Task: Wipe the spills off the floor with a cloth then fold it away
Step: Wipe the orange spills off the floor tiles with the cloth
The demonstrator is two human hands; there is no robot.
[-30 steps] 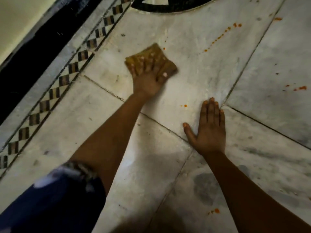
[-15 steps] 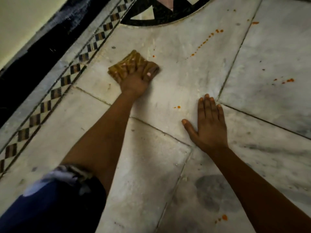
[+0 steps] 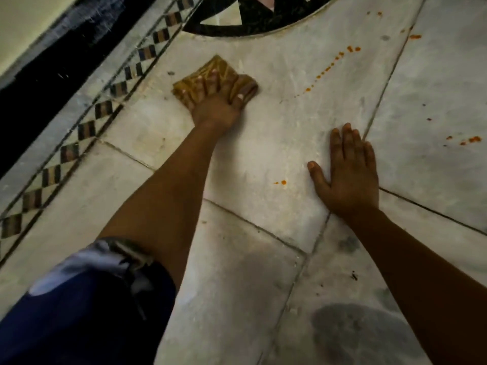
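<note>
A folded yellow-brown patterned cloth lies on the white marble floor near the patterned border. My left hand presses it flat, fingers spread over it and thumb at its right edge. My right hand rests flat on the floor, fingers straight, beside a tile joint. A trail of orange drops runs diagonally to the right of the cloth. One small orange drop sits between my hands. More orange spots lie at the far right.
A chequered inlay border and a black skirting strip run along the left. A dark circular inlay sits at the top. My blue-clad knee fills the lower left. A dark grey patch marks the near floor.
My left hand slid the cloth leftward toward the chequered border. A tiny orange drop beside the cloth no longer shows. My right hand stayed planted.
</note>
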